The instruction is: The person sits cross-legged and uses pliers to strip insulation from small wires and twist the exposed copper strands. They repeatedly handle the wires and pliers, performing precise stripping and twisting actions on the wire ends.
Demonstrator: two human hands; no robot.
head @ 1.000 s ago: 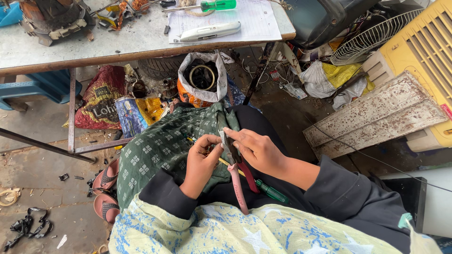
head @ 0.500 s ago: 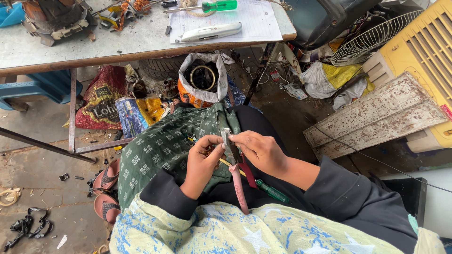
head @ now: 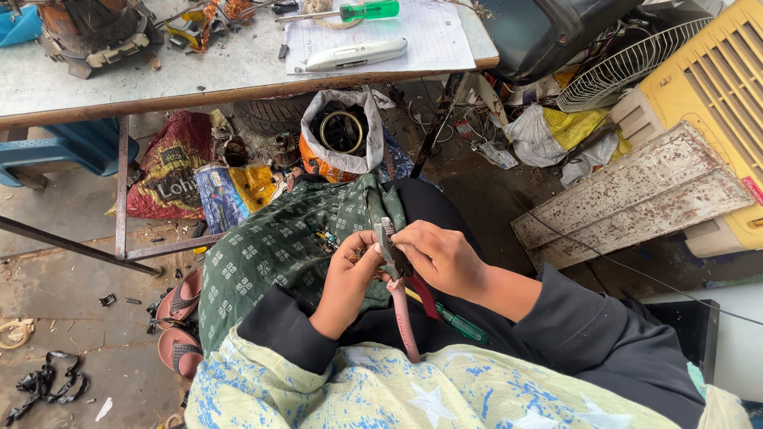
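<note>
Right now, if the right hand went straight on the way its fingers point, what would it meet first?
Probably the left hand: the right hand holds the pliers and points straight at it, though depth is unclear.

workbench (head: pixel 199 83) ahead, clutter (head: pixel 334 135) beneath, lap open

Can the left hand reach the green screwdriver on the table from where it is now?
Probably not without letting go and leaning forward. The left hand is in the lap, beside the pliers that the right hand grips. The green screwdriver lies at the far side of the table.
</note>
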